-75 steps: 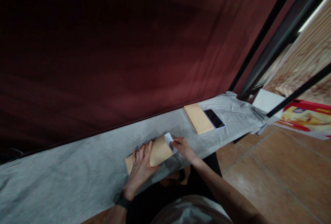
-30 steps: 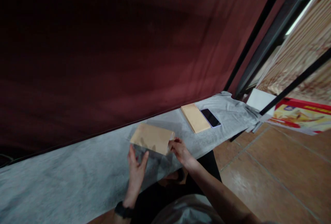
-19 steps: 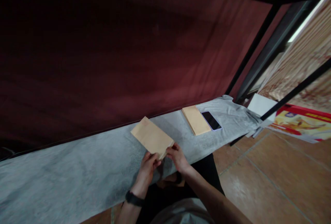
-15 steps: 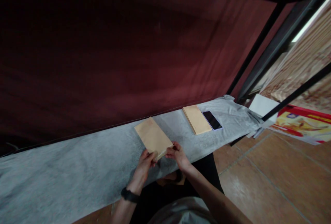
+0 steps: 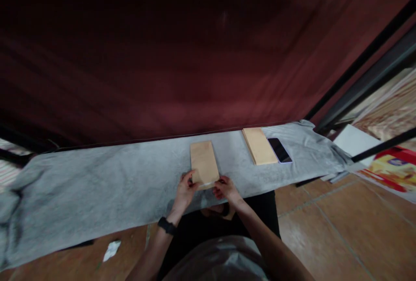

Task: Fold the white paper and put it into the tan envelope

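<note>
A flat brown paper envelope (image 5: 204, 162) lies on the grey cloth in front of me, its long sides pointing away. Along its near end runs a narrow pale strip. My left hand (image 5: 186, 188) is closed at the near left corner, thumb on top of the paper. At the near right corner, my right hand (image 5: 225, 188) pinches the edge, with some of its fingers curled out of sight beneath. To the right rests a stack of similar brown envelopes (image 5: 259, 146), apart from both hands.
A dark-screened phone (image 5: 280, 150) lies right beside the stack. The grey cloth (image 5: 97, 181) covers a long narrow table against a dark red wall (image 5: 182, 64). A red and yellow box (image 5: 394, 166) stands at the right, and a crumpled white scrap (image 5: 112, 250) lies on the tiled floor.
The envelope has turned from slanted to nearly straight ahead of me. My left hand has shifted a little up its left edge. The camera view has swung as well.
</note>
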